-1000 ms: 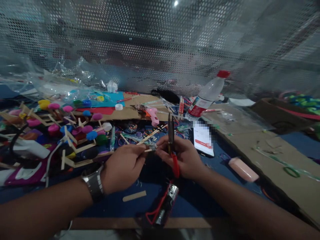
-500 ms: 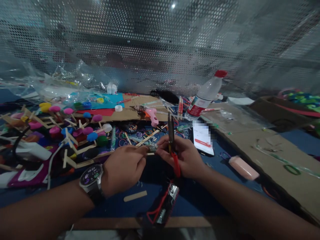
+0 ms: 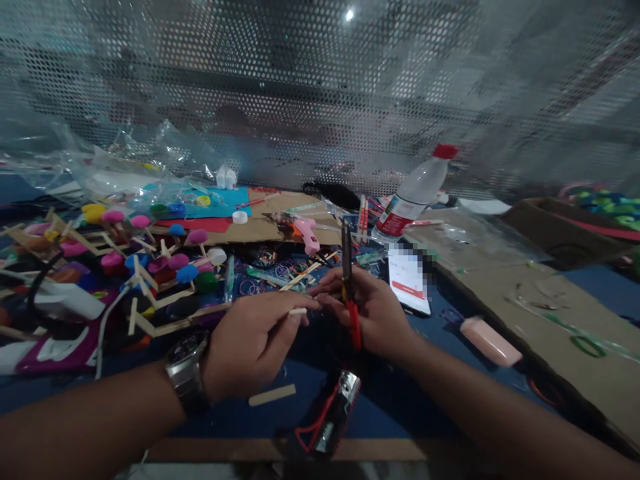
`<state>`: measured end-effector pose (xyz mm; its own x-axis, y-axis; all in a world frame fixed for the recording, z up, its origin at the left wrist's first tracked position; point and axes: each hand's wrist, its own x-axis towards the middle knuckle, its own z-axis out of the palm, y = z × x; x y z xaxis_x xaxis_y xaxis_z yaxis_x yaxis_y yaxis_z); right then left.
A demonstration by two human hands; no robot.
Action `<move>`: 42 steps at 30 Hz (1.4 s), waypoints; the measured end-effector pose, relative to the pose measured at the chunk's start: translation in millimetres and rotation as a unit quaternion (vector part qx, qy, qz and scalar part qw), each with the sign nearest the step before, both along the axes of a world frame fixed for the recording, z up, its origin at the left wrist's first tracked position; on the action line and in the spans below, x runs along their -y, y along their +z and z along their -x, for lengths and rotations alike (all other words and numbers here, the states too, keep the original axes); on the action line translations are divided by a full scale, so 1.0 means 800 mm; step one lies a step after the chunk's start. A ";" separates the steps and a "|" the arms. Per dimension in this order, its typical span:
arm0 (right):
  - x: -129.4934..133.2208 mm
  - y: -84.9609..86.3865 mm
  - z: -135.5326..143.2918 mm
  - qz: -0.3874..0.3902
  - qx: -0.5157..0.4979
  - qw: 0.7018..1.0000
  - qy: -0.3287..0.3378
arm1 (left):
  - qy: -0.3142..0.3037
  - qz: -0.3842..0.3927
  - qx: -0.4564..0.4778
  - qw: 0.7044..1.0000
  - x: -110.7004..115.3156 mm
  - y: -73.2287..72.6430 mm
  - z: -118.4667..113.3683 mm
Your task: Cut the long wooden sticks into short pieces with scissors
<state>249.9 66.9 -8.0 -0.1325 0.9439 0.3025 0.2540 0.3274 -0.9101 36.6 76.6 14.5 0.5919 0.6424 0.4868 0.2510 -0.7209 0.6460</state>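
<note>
Head view: battery holder [image 3: 327, 413] with red wire nearest, loose stick [image 3: 271, 395] beside. Left hand [image 3: 250, 340] pinches small stick [image 3: 297, 311]; right hand [image 3: 373, 313] grips red-handled pliers [image 3: 349, 287], tips up. Beyond, phone [image 3: 407, 277], pink glue gun [image 3: 309, 235], bottle [image 3: 415, 190].

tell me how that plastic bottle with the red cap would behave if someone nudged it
The plastic bottle looks clear and mostly empty, so it is probably light for its size. It lies tilted rather than standing, so a nudge would likely make it roll or slide across the cardboard. Its thin walls would probably dent if squeezed.
</note>
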 end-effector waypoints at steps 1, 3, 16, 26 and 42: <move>0.000 0.001 0.000 0.001 -0.003 1.000 0.001 | -0.001 0.014 0.017 1.000 0.000 0.000 0.000; 0.001 0.004 0.000 -0.003 -0.010 1.000 0.005 | -0.013 0.038 0.046 0.998 0.000 0.000 0.001; 0.006 0.013 -0.002 0.049 -0.183 0.982 0.019 | 0.047 0.335 0.150 0.929 -0.007 0.000 -0.010; 0.000 0.010 -0.006 0.042 -0.252 0.967 -0.013 | 0.001 0.497 0.207 0.843 -0.012 -0.003 -0.015; 0.001 0.022 -0.006 0.088 -0.270 0.959 -0.008 | 0.018 0.407 0.070 0.911 -0.015 -0.003 -0.012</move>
